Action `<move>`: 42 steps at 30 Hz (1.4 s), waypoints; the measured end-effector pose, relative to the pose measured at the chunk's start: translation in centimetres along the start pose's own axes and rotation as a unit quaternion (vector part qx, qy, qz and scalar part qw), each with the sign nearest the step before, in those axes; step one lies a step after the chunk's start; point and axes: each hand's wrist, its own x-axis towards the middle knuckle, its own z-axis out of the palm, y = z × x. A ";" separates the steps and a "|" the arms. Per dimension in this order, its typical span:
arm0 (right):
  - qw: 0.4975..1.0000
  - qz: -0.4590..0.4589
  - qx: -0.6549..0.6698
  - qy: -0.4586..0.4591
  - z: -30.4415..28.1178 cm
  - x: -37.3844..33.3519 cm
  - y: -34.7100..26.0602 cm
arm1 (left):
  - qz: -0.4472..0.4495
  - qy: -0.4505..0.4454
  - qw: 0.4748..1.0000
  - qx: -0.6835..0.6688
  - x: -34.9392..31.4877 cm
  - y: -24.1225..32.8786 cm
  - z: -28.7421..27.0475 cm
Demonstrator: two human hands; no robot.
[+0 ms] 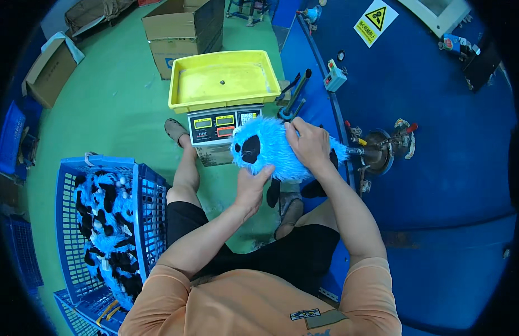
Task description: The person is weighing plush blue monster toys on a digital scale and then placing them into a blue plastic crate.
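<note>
at the left of the frame, a basket [138, 224] holds furry pieces [105, 241]. near the centre, the left hand [251, 187] grips the toy [276, 147] by its lower face end; the toy lies above and right of it, long axis left to right. the right hand [312, 145], nearer the nozzle [357, 151], clasps the toy's top; the toy's right end meets the nozzle.

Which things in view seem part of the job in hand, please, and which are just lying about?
Apparently in use:
blue furry toy, held by left hand and right hand
metal pipe beside it
basket of similar furry pieces

Apparently lying about:
large cardboard box
smaller cardboard box
</note>
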 end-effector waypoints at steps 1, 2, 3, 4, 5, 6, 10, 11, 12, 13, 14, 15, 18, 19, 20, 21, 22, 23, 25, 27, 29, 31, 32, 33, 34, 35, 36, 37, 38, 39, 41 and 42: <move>1.000 0.000 -0.001 0.000 0.1 0.0 -0.1 | -0.003 -0.018 1.000 -0.021 -0.1 -0.1 0.2; 1.000 -0.001 0.000 0.000 0.1 0.1 -0.2 | 0.003 -0.009 1.000 -0.012 -0.1 -0.2 0.5; 1.000 0.002 0.005 -0.004 0.1 0.1 -0.2 | 0.013 -0.008 1.000 -0.022 -0.1 -0.2 0.8; 1.000 0.005 0.009 -0.008 0.1 0.1 -0.3 | 0.022 -0.008 0.999 -0.032 -0.1 -0.1 1.2; 1.000 0.008 0.013 -0.013 0.2 0.2 -0.5 | 0.032 -0.007 0.999 -0.043 0.0 0.0 1.5; 1.000 0.010 0.015 -0.010 0.3 0.2 -0.7 | 0.047 -0.017 0.997 -0.061 0.1 0.2 1.8; 1.000 0.001 0.025 -0.014 0.4 0.5 -1.9 | 0.017 0.036 0.996 -0.077 0.3 0.9 2.6; 0.999 -0.010 0.034 -0.009 0.2 0.5 -1.9 | 0.020 0.037 0.994 -0.097 0.2 0.8 2.9; 0.999 -0.023 0.031 -0.018 -0.2 0.5 -1.7 | -0.001 0.058 0.996 -0.063 0.1 0.6 3.2; 0.997 -0.056 0.045 -0.022 -0.5 0.4 -1.3 | -0.003 0.068 0.997 -0.040 0.0 0.2 3.7; 0.998 -0.045 0.034 -0.021 -1.3 0.2 -0.4 | -0.010 0.065 0.997 -0.040 -0.2 -0.4 4.3; 0.996 -0.044 -0.045 -0.069 -2.2 -0.1 0.8 | -0.012 0.060 0.998 -0.003 -0.5 -1.2 4.9; 0.985 -0.001 -0.148 -0.084 -4.0 -1.1 4.5 | -0.072 0.031 0.996 0.046 -0.7 -3.1 6.5; 0.988 -0.037 -0.129 -0.070 -4.0 -1.3 5.3 | -0.069 0.042 0.996 0.047 -0.6 -3.5 6.6; 0.990 -0.036 -0.120 -0.062 -3.9 -1.5 5.8 | -0.046 0.046 0.996 0.068 -0.5 -3.7 6.5; 0.993 -0.039 -0.099 -0.052 -3.6 -1.6 6.1 | -0.023 0.048 0.994 0.092 -0.3 -3.7 6.2; 0.992 -0.029 -0.112 -0.051 -3.2 -1.7 6.1 | -0.023 0.045 0.994 0.094 -0.1 -3.6 5.8; 0.994 -0.027 -0.097 -0.052 -2.8 -1.6 5.8 | -0.040 0.041 0.994 0.094 0.1 -3.3 5.1; 0.996 -0.027 -0.066 -0.058 -2.2 -1.4 4.8 | -0.076 0.038 0.992 0.092 0.4 -2.5 3.8; 0.996 -0.028 -0.050 -0.062 -2.1 -1.2 3.8 | -0.093 0.037 0.991 0.091 0.5 -2.0 3.1; 0.995 -0.015 -0.054 -0.078 -2.3 -1.0 3.2 | -0.070 0.034 0.994 0.073 0.4 -1.7 2.9; 0.996 -0.004 -0.056 -0.075 -2.6 -0.9 3.0 | -0.045 0.027 0.997 0.055 0.2 -1.7 3.3; 0.994 0.000 -0.062 -0.088 -2.7 -0.9 3.1 | -0.044 0.023 0.997 0.055 0.0 -1.6 3.6; 0.995 0.001 -0.056 -0.081 -2.7 -0.9 3.2 | -0.042 0.018 0.997 0.057 -0.1 -1.6 3.8; 0.996 0.001 -0.050 -0.077 -2.6 -0.9 3.3 | -0.042 0.014 0.997 0.058 -0.2 -1.6 3.9; 0.996 0.000 -0.042 -0.073 -2.5 -0.9 3.5 | -0.041 0.012 0.997 0.059 -0.2 -1.6 4.0; 0.997 -0.003 -0.032 -0.069 -2.4 -0.9 3.6 | -0.067 0.015 0.995 0.071 -0.2 -1.6 4.0; 0.997 -0.003 -0.034 -0.068 -2.3 -1.0 3.7 | -0.037 0.010 0.997 0.060 -0.1 -1.6 3.9; 0.998 0.008 -0.016 -0.067 -2.2 -1.0 3.8 | 0.010 0.003 0.997 0.081 0.0 -1.6 3.8; 0.998 0.018 0.001 -0.064 -2.1 -1.0 3.9 | 0.057 -0.005 0.993 0.100 0.2 -1.6 3.6; 0.997 0.053 0.033 -0.050 -2.0 -1.1 3.9 | 0.126 -0.017 0.983 0.129 0.5 -1.6 3.3; 0.997 0.042 0.036 -0.062 -2.0 -1.1 3.9 | 0.148 -0.021 0.979 0.139 0.6 -1.6 3.1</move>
